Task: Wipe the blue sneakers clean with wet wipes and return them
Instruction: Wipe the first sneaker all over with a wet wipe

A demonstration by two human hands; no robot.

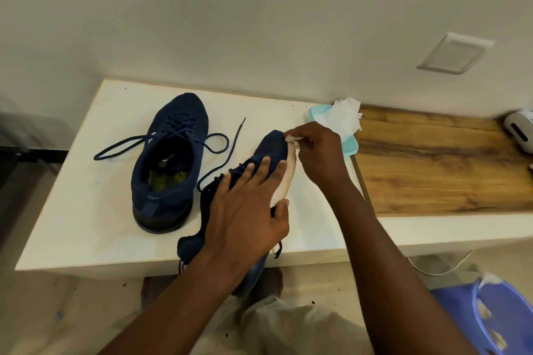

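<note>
Two navy blue sneakers are on the white table [95,204]. One sneaker [168,158] stands upright at the middle, laces loose. The other sneaker [272,150] lies tilted on its side with its pale sole edge to the right and its heel past the table's front edge. My left hand [248,210] grips this sneaker, fingers spread over the upper and thumb on the sole edge. My right hand [314,153] pinches a white wet wipe [292,140] against the toe. A light blue wipes pack [350,144] with a wipe sticking out lies behind my right hand.
A wooden counter top [438,164] runs to the right of the table, with a white device [520,131] at its far end. A blue plastic basket [496,317] stands on the floor at the lower right. The wall is close behind the table.
</note>
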